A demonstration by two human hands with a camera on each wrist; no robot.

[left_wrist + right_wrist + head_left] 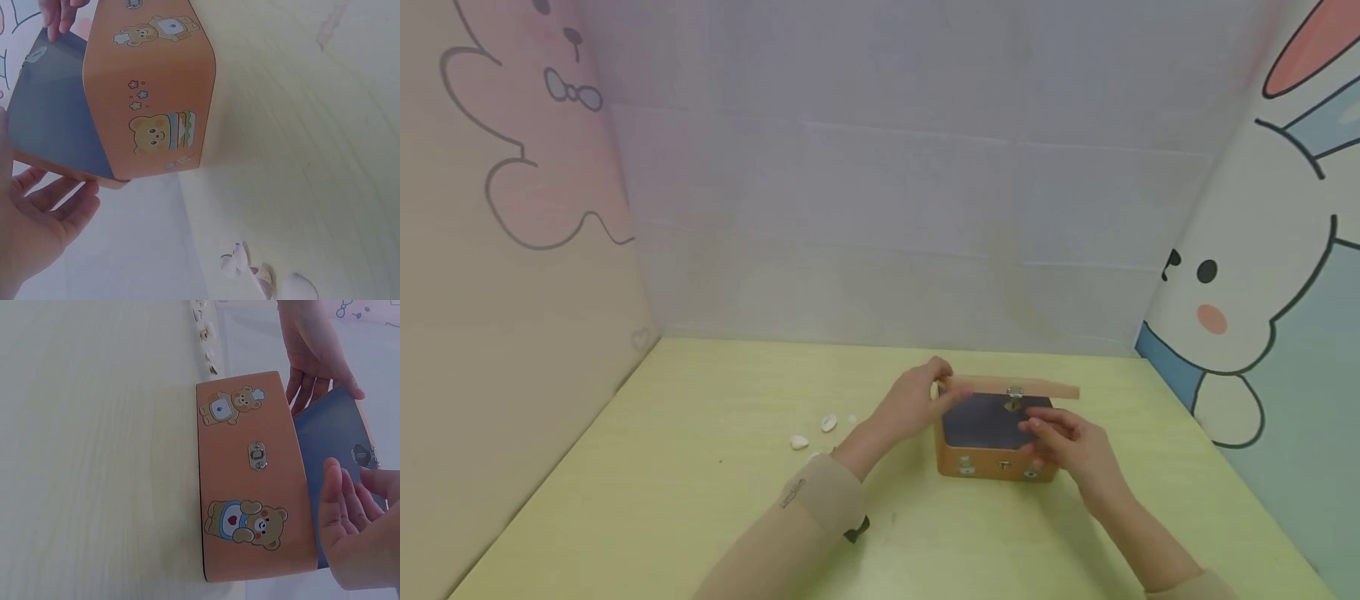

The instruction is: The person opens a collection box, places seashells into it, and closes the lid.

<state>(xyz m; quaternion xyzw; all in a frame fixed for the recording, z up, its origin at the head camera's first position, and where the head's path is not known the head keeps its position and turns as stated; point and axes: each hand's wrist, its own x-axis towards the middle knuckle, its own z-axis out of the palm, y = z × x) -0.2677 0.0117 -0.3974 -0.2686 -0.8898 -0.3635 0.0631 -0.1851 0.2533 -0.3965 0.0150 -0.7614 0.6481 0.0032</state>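
Note:
An orange box [951, 458] with bear pictures stands on the table, its hinged lid [1056, 389] raised partway. Dark blue lining [53, 106] shows inside. My left hand [904, 406] grips the lid at its left edge, thumb on one side and fingers on the other. A metal clasp [1015, 393] hangs from the lid's front edge. Close to this clasp, my right hand [1078, 454] is at the front right of the opening, its fingers loosely bent with nothing seen in them. The catch plate [257, 455] sits on the box's front.
Several white seashells lie on the table left of the box, among them one shell [799, 442] and another shell [829, 423]; my left forearm partly hides the group. The pale yellow table [715, 517] meets a grey back wall [850, 250] and side walls with cartoon drawings.

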